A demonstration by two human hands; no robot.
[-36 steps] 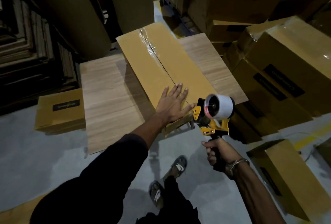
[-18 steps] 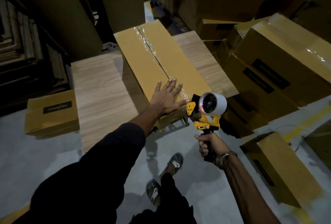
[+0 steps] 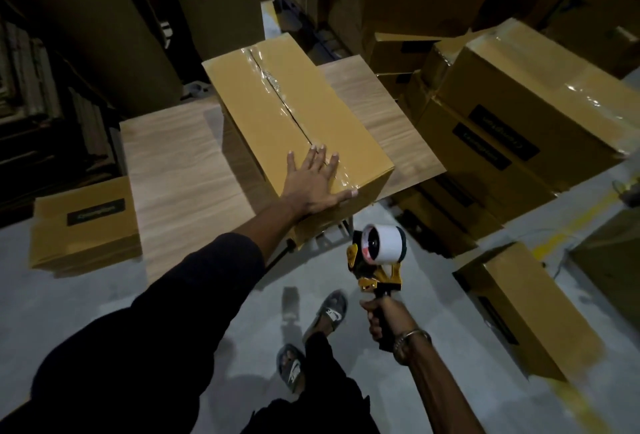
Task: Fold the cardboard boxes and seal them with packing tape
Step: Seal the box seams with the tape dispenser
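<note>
now one cardboard box sits on one wooden table at the picture's centre, clear tape glinting along its top seam. the left hand lies flat on the box's near end, fingers straight and spread. toward five o'clock of the box, the right hand is wrapped round the handle of one yellow tape dispenser, clear of the box. two sandals stand on the floor at six o'clock. one labelled box lies at nine o'clock.
</note>
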